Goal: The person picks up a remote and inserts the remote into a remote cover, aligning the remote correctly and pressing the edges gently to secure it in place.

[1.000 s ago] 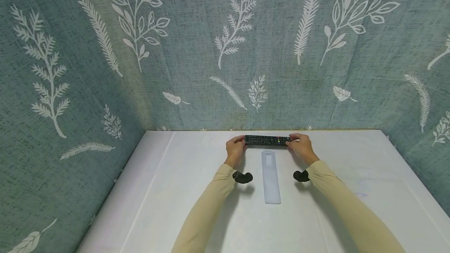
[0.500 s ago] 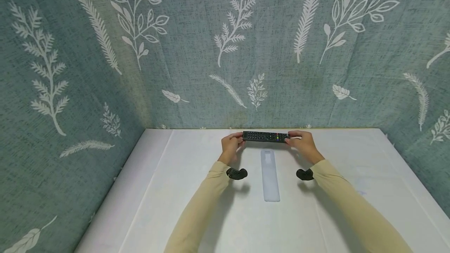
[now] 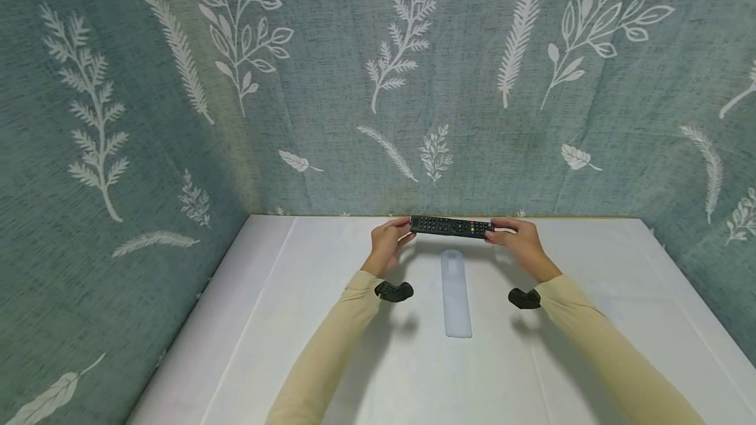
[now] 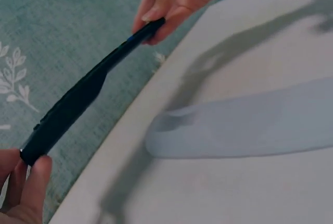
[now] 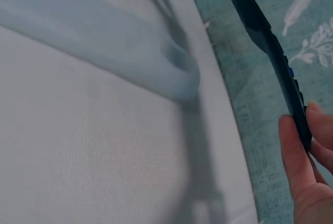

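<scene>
A black remote control [image 3: 451, 226] with several rows of buttons is held up sideways above the far part of the table, its shadow falling below it. My left hand [image 3: 386, 244] pinches its left end, and my right hand [image 3: 521, 246] pinches the other end between thumb and fingers. In the left wrist view the remote [image 4: 73, 107] shows edge-on, thicker towards the left hand. A translucent whitish sleeve-like cover [image 3: 456, 300] lies flat on the table between the forearms, with a small cut-out near its far end. Neither hand touches it.
The white table [image 3: 283, 346] ends at a far edge against a green curtain-like wall [image 3: 331, 84] printed with white leaves. Another such wall [image 3: 147, 294] borders the left side. Black wrist-worn devices [image 3: 394, 292] stick out inward from both sleeves.
Both hands have lifted the remote higher off the table, and it now tilts slightly down to the right. The forearms have spread a little apart. The cover lies where it was.
</scene>
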Demonstrator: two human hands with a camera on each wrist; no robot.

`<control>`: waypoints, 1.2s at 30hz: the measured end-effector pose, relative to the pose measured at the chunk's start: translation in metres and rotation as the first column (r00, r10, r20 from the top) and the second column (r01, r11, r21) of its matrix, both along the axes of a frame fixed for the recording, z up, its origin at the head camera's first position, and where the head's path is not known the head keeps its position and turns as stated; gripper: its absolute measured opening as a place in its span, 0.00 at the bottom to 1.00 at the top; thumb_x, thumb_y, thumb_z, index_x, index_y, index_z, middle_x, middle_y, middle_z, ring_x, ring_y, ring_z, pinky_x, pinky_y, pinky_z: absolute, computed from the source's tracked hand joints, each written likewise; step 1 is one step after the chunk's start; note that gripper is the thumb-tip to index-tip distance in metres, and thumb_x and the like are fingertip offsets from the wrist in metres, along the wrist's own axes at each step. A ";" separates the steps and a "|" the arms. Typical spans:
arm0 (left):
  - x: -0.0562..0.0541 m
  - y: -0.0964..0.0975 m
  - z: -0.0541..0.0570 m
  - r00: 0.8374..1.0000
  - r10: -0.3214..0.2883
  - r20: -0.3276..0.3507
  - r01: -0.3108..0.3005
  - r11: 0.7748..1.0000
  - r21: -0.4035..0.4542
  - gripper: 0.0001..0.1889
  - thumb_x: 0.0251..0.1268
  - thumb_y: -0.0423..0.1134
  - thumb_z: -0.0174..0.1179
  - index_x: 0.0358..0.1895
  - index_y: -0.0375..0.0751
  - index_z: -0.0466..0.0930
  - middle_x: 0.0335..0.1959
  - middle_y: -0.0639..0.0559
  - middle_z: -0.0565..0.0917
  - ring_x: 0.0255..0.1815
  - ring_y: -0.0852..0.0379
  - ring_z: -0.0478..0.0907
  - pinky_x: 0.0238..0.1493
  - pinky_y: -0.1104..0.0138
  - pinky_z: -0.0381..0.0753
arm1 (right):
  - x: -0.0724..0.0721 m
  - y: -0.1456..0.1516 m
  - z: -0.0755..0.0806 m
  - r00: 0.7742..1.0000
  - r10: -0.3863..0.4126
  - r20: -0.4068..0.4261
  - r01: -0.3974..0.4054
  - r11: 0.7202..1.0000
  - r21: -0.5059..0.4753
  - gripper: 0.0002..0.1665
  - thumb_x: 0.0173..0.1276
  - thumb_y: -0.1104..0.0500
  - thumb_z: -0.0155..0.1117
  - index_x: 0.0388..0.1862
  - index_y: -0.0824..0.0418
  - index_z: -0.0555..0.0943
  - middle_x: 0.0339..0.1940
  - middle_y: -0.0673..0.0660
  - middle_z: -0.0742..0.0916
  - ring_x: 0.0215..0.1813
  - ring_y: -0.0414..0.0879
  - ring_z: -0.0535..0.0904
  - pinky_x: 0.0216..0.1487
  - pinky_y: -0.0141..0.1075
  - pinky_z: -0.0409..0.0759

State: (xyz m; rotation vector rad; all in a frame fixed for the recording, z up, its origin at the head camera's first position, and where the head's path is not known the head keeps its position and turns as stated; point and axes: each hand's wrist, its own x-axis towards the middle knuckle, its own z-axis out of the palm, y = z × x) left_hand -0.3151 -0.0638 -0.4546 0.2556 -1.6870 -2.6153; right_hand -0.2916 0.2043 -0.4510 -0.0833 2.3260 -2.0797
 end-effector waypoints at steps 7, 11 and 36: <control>0.009 -0.005 0.011 0.994 -0.095 0.053 0.088 0.989 0.115 0.21 0.62 0.18 0.48 0.60 0.21 0.69 0.59 0.31 0.72 0.56 0.47 0.74 0.53 0.63 0.78 | 0.014 0.001 0.013 0.998 0.062 0.006 -0.061 0.996 -0.070 0.31 0.67 0.68 0.59 0.66 0.76 0.63 0.65 0.73 0.67 0.37 0.35 0.84 0.57 0.43 0.75; 0.015 -0.008 0.016 0.986 -0.165 0.006 0.160 0.963 0.216 0.23 0.64 0.18 0.43 0.64 0.19 0.61 0.64 0.29 0.65 0.62 0.44 0.68 0.58 0.60 0.74 | 0.018 0.001 0.017 0.997 0.074 0.023 -0.072 0.994 -0.082 0.31 0.68 0.67 0.58 0.67 0.75 0.63 0.66 0.72 0.67 0.39 0.35 0.84 0.58 0.43 0.74; 0.044 0.002 0.017 0.952 -0.285 -0.109 0.304 0.850 0.431 0.28 0.69 0.17 0.38 0.71 0.25 0.44 0.71 0.32 0.52 0.70 0.44 0.56 0.62 0.67 0.69 | 0.072 -0.021 0.047 0.977 0.194 0.091 -0.171 0.960 -0.221 0.35 0.60 0.67 0.68 0.63 0.77 0.65 0.47 0.55 0.80 0.44 0.43 0.82 0.52 0.35 0.79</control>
